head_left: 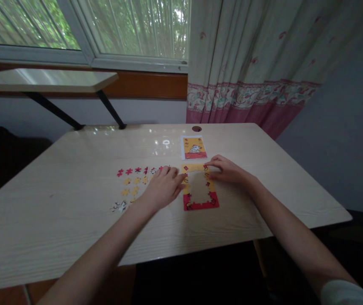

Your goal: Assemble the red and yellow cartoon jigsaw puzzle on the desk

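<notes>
A puzzle border [202, 206], yellow above and red below, lies on the table around a bare middle. My right hand [225, 169] is at its upper right corner, index finger stretched onto the edge and thumb lower down. My left hand [164, 186] reaches over the loose pieces, its fingertips at the border's left side; the fingers are spread and nothing shows in them. Left of that hand, loose puzzle pieces lie in rows: red ones [128, 171], yellow ones [127, 181] and several white-and-black ones [122, 206]. My left hand partly hides these rows.
Beyond the border lies a picture card [195, 147] with a white animal on yellow and red. A raised shelf [57, 80] on black legs stands at the back left. The wooden table [73, 178] has a cable hole [197, 128] near the curtain [232, 63].
</notes>
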A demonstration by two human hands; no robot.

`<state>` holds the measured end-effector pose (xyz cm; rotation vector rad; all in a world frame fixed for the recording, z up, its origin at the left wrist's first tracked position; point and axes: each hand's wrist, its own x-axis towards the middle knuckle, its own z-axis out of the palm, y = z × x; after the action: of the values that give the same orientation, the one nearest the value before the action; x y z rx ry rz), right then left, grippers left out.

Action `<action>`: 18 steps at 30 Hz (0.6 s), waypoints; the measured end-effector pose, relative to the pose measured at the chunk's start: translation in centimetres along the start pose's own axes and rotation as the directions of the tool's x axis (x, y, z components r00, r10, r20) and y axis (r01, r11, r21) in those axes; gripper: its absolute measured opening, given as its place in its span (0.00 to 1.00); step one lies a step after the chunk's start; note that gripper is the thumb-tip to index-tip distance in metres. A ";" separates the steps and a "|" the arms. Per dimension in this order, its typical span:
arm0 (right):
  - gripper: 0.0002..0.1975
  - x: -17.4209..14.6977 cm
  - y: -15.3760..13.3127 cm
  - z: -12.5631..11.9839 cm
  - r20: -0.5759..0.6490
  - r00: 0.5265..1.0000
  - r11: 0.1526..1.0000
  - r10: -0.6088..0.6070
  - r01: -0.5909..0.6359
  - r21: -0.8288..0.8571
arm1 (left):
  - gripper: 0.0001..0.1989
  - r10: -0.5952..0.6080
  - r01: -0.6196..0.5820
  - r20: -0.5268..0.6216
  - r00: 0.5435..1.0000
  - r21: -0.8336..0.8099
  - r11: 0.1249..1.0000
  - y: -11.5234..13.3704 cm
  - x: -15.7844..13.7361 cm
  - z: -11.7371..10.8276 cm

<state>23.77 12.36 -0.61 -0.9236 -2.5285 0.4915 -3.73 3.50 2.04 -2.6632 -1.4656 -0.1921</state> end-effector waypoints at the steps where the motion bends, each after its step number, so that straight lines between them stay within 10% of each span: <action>1: 0.23 0.0 0.0 0.0 -0.001 1.000 1.000 0.001 -0.001 -0.003 | 0.18 -0.001 0.001 0.003 1.000 0.000 1.000 0.0 0.0 -0.1; 6: 0.22 0.0 0.0 0.1 0.009 1.000 1.000 0.015 -0.015 -0.005 | 0.18 -0.038 0.038 0.008 0.999 -0.057 0.998 -2.0 -0.5 -1.2; 13: 0.22 0.1 -0.1 -0.1 0.030 0.999 0.999 0.036 -0.037 0.029 | 0.19 -0.254 0.250 -0.020 0.967 -0.106 0.962 -10.9 -4.4 -3.4; 18: 0.23 0.1 0.0 0.0 0.034 0.999 0.999 0.043 -0.043 0.025 | 0.22 -0.479 0.475 0.068 0.875 -0.303 0.826 -13.8 -8.4 -2.7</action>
<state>23.73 12.41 -0.57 -0.9698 -2.5308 0.5561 -20.00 3.43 3.66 -2.4322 -2.2481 -0.5139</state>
